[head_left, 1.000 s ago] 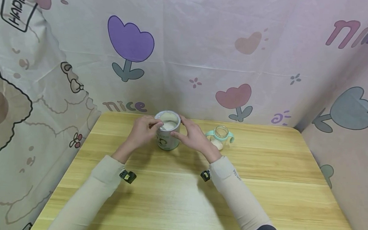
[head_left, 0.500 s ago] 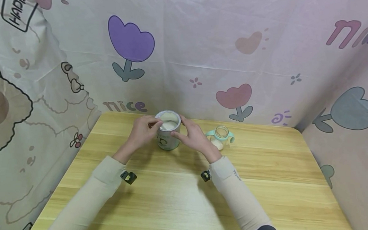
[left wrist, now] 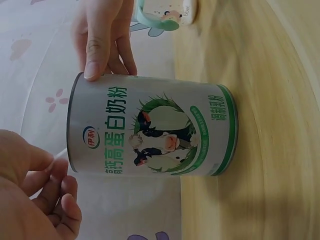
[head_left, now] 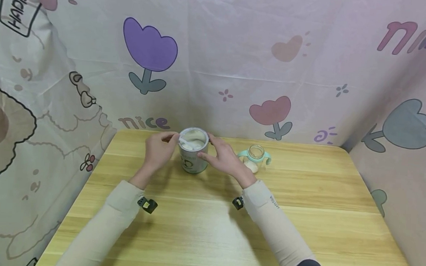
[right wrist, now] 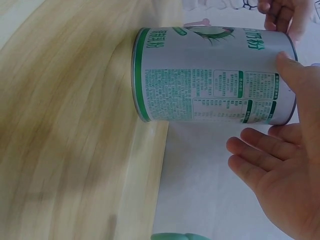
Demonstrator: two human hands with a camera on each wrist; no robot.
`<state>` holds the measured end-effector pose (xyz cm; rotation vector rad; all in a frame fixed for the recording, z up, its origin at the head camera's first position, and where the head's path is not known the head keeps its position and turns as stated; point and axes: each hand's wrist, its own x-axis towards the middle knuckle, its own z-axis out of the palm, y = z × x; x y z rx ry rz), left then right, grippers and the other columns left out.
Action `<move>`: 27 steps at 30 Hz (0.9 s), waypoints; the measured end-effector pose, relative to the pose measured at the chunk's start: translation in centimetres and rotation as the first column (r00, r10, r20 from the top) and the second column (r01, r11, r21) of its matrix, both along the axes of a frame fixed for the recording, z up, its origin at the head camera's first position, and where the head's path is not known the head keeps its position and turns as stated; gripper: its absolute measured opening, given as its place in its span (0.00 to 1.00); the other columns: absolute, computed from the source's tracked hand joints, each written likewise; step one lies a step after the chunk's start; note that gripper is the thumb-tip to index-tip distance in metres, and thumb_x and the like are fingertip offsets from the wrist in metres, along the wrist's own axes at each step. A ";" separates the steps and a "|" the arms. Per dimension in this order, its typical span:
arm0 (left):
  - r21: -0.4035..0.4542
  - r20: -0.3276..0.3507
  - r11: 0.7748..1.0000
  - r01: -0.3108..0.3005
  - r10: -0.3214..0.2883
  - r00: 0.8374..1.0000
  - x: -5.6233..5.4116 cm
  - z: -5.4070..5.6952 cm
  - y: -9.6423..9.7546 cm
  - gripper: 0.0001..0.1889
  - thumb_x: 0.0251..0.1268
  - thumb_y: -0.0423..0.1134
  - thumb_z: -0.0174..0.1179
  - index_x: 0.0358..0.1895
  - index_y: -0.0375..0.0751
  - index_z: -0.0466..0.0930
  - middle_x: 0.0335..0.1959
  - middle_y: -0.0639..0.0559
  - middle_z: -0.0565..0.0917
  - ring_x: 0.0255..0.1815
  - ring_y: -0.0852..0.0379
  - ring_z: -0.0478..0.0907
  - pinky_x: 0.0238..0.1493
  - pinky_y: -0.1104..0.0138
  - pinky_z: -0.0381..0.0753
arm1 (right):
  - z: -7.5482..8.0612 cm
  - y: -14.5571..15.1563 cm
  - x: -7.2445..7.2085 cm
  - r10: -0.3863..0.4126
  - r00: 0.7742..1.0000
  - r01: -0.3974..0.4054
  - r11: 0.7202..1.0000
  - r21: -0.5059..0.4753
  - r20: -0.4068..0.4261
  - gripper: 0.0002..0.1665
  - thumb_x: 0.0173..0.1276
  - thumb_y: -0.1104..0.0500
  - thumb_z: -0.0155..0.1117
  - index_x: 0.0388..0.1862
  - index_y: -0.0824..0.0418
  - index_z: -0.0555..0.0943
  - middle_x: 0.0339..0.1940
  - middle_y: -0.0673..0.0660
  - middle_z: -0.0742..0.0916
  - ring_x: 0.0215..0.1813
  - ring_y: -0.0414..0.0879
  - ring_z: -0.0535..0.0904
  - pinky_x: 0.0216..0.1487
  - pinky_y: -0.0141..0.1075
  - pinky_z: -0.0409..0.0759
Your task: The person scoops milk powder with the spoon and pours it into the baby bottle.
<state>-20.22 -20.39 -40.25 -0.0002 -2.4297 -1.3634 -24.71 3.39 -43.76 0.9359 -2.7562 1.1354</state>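
Wooden tabletop [head_left: 200,237] below, my left hand [head_left: 159,151] pinches the likely light, stiff scoop [head_left: 187,142] by its handle; my right hand [head_left: 228,156] grips the probably slick can [head_left: 195,163] near its rim.

- Can [left wrist: 152,127]: "伊利" near the top, "高钙高蛋白奶粉" across the front in green, "调制乳粉" near the bottom
- Wall cloth [head_left: 217,49]: "HAPPY" at upper left, "nice" lower down and again at upper right
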 end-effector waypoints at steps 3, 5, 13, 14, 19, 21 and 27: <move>0.035 0.030 0.998 -0.043 0.042 0.999 -0.1 0.0 -0.2 0.13 0.77 0.42 0.63 0.51 0.37 0.91 0.44 0.39 0.92 0.42 0.52 0.85 0.45 0.68 0.80 | 0.0 0.0 0.0 0.001 1.000 -0.001 1.000 0.003 -0.003 0.51 0.74 0.38 0.68 0.86 0.53 0.58 0.81 0.58 0.74 0.81 0.56 0.69 0.81 0.54 0.66; 0.062 0.061 0.996 -0.070 0.067 0.996 -0.2 -0.1 -0.4 0.14 0.77 0.43 0.63 0.51 0.38 0.91 0.44 0.39 0.92 0.40 0.57 0.84 0.44 0.70 0.80 | 0.1 -0.1 0.0 0.001 1.000 -0.001 1.000 0.006 -0.004 0.51 0.74 0.38 0.68 0.87 0.53 0.58 0.81 0.58 0.74 0.81 0.56 0.69 0.81 0.54 0.66; 0.179 0.152 0.976 -0.125 0.098 0.984 -0.6 0.1 -0.9 0.14 0.75 0.42 0.64 0.52 0.36 0.91 0.43 0.40 0.93 0.34 0.67 0.83 0.36 0.78 0.81 | 0.1 -0.1 0.1 0.000 1.000 0.000 1.000 0.016 0.007 0.51 0.75 0.37 0.67 0.87 0.54 0.57 0.82 0.59 0.72 0.82 0.57 0.67 0.82 0.54 0.65; 0.191 0.161 0.973 -0.132 0.102 0.982 -0.6 0.1 -1.0 0.14 0.75 0.42 0.65 0.52 0.36 0.91 0.42 0.42 0.93 0.33 0.66 0.83 0.35 0.78 0.81 | 0.1 -0.1 0.1 -0.001 1.000 0.001 1.000 0.016 0.009 0.51 0.75 0.37 0.67 0.87 0.54 0.57 0.82 0.59 0.72 0.82 0.57 0.67 0.82 0.54 0.65; 0.285 0.222 0.945 -0.158 0.095 0.970 -0.6 0.5 -1.4 0.15 0.76 0.42 0.64 0.54 0.35 0.89 0.30 0.60 0.90 0.32 0.68 0.85 0.31 0.79 0.79 | 0.1 -0.1 0.1 -0.003 1.000 0.003 1.000 0.012 0.014 0.51 0.75 0.37 0.67 0.86 0.55 0.58 0.82 0.59 0.72 0.82 0.57 0.67 0.82 0.54 0.66; 0.331 0.234 0.929 -0.165 0.088 0.968 -0.5 0.6 -1.5 0.15 0.76 0.41 0.64 0.55 0.33 0.89 0.27 0.65 0.88 0.31 0.67 0.86 0.29 0.79 0.79 | 0.1 0.0 0.1 -0.005 1.000 0.005 1.000 0.010 0.015 0.51 0.75 0.38 0.67 0.86 0.55 0.58 0.82 0.59 0.72 0.82 0.57 0.68 0.82 0.54 0.66; 0.398 0.219 0.902 -0.169 0.086 0.972 -0.5 1.0 -1.5 0.16 0.75 0.40 0.64 0.56 0.31 0.88 0.23 0.69 0.86 0.29 0.69 0.85 0.28 0.79 0.79 | 0.1 0.1 0.1 -0.023 1.000 0.022 1.000 0.021 0.021 0.52 0.74 0.37 0.67 0.86 0.56 0.58 0.81 0.60 0.74 0.80 0.57 0.70 0.80 0.54 0.68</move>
